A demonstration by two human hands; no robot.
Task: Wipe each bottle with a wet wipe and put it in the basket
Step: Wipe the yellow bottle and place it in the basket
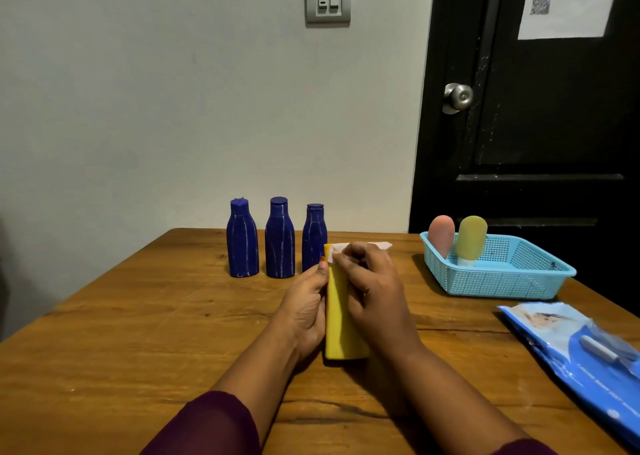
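A tall yellow bottle (341, 330) stands on the wooden table (138, 316) in front of me. My left hand (306, 310) grips its left side. My right hand (372, 290) presses a white wet wipe (341, 248) against the bottle's top. Three dark blue bottles (278, 239) stand upright in a row behind, near the wall. The light blue mesh basket (502, 278) sits at the right, holding a pink bottle (441, 234) and a yellow-green bottle (471, 239), both cap down.
A blue wet-wipe pack (581, 347) lies at the table's right edge, near the basket. A black door (536, 125) with a metal knob stands behind the basket. The grey wall carries a light switch.
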